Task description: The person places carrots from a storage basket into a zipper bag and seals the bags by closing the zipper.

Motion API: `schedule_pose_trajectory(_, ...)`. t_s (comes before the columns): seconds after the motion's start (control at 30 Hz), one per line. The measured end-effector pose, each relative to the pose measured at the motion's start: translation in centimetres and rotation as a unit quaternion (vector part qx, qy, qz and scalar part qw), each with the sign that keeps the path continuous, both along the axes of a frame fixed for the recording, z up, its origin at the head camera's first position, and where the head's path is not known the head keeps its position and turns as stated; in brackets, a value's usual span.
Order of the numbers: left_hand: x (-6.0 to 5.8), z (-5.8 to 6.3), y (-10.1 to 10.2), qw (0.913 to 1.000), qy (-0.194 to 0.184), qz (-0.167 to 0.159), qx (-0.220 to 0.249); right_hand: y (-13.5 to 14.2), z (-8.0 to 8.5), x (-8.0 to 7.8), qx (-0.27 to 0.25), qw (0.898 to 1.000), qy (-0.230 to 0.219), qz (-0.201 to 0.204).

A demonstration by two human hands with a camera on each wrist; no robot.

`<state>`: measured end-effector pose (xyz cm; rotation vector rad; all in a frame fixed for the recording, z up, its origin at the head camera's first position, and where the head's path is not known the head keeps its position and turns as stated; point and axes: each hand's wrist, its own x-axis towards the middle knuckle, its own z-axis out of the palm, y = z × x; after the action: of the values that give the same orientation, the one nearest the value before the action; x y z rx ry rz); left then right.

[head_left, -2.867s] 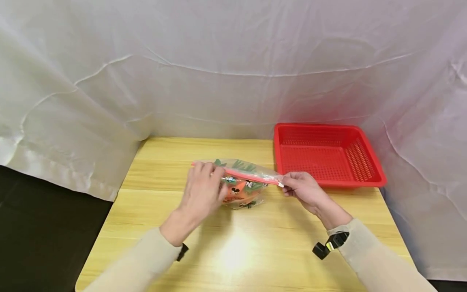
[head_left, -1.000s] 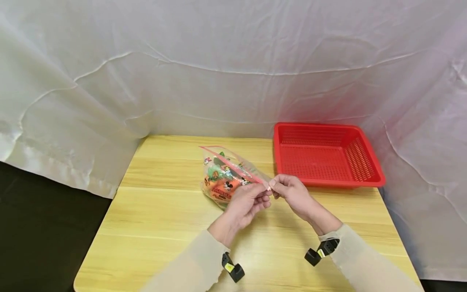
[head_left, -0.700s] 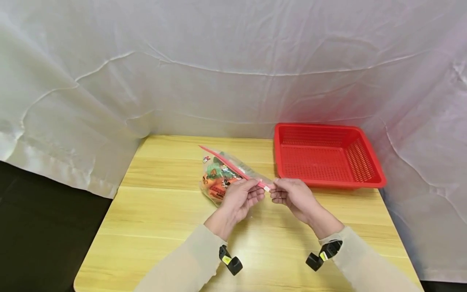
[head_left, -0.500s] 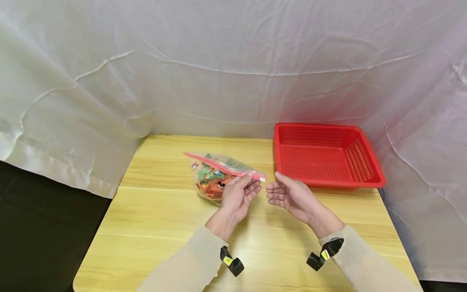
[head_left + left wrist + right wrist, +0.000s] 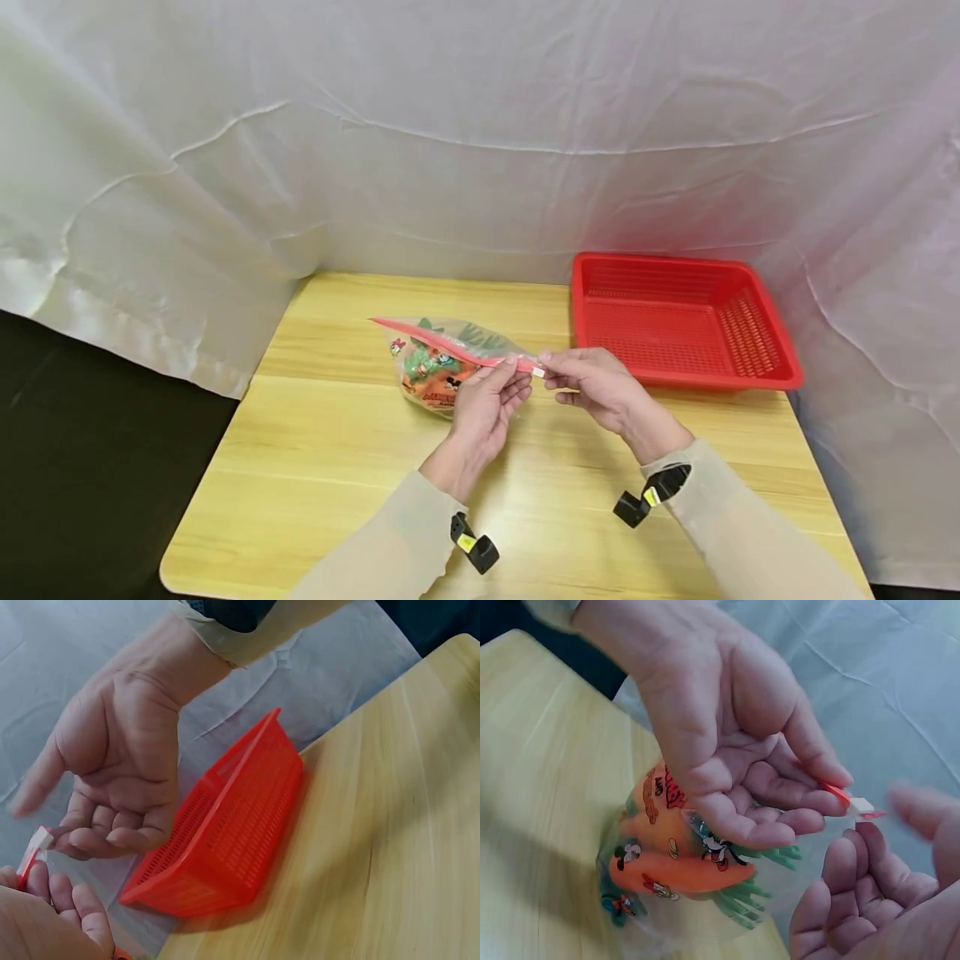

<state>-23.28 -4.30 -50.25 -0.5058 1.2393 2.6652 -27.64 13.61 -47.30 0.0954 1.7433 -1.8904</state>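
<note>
A clear zip bag [image 5: 435,367] with cartoon prints and a red zip strip sits on the table, tilted, its strip slanting down to the right. Inside are orange carrots [image 5: 679,874] with green tops; the real or toy kind cannot be told. My left hand [image 5: 480,408] pinches the strip's right end between thumb and fingers, just beside the white slider [image 5: 861,805]. My right hand [image 5: 596,387] is at that same end, its fingertips by the slider. Both wrist views show the right thumb blurred and apart from its loosely curved fingers.
A red plastic basket [image 5: 783,379] with perforated sides stands at the table's back right, just beyond my right hand. The light wooden table [image 5: 300,467] has pale cloth [image 5: 480,192] hanging behind it and along its sides.
The left hand moved from the strip's left part to its right end. The right hand let go of that end, drew back, then came up to it again. The bag turned slightly.
</note>
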Motion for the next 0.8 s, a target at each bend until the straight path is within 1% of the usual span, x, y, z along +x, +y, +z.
schedule_pose_trajectory(0.07,0.0,0.0,0.0,1.0,0.001,-0.004,-0.007,-0.1,0.0,0.1,0.019,1.0,0.009,0.004)
schedule_pose_trajectory(0.13,0.0,0.0,0.0,0.9999,0.0,-0.01,-0.009,-0.2,0.0,0.2,0.027,0.999,0.018,0.008)
schedule_pose_trajectory(0.23,0.1,0.1,-0.1,0.9994,0.004,-0.03,-0.018,-0.4,-0.3,0.5,0.038,0.998,0.045,0.013)
schedule_pose_trajectory(0.33,0.0,0.1,-0.3,0.9964,0.003,-0.072,-0.045,-0.6,-0.5,0.6,0.063,0.995,0.08,0.017)
schedule_pose_trajectory(0.4,0.0,0.0,-0.5,0.9915,0.002,-0.108,-0.073,-0.7,-0.6,0.7,0.081,0.992,0.094,0.015)
schedule_pose_trajectory(0.47,0.1,0.0,-0.5,0.986,0.0,-0.137,-0.095,-0.8,-0.7,0.8,0.095,0.99,0.102,0.014)
schedule_pose_trajectory(0.53,0.1,0.0,-0.3,0.9828,0.002,-0.148,-0.11,-0.9,-0.8,1.0,0.104,0.989,0.108,0.011)
schedule_pose_trajectory(0.57,0.2,0.1,-0.2,0.983,0.002,-0.146,-0.111,-1.0,-0.8,1.1,0.105,0.988,0.11,0.009)
schedule_pose_trajectory(0.63,0.3,0.1,0.2,0.9859,0.002,-0.128,-0.108,-1.2,-0.9,1.3,0.107,0.987,0.121,0.007)
schedule_pose_trajectory(0.8,0.6,0.2,1.4,0.9957,0.002,-0.061,-0.07,-1.8,-0.8,1.8,0.11,0.984,0.14,-0.014)
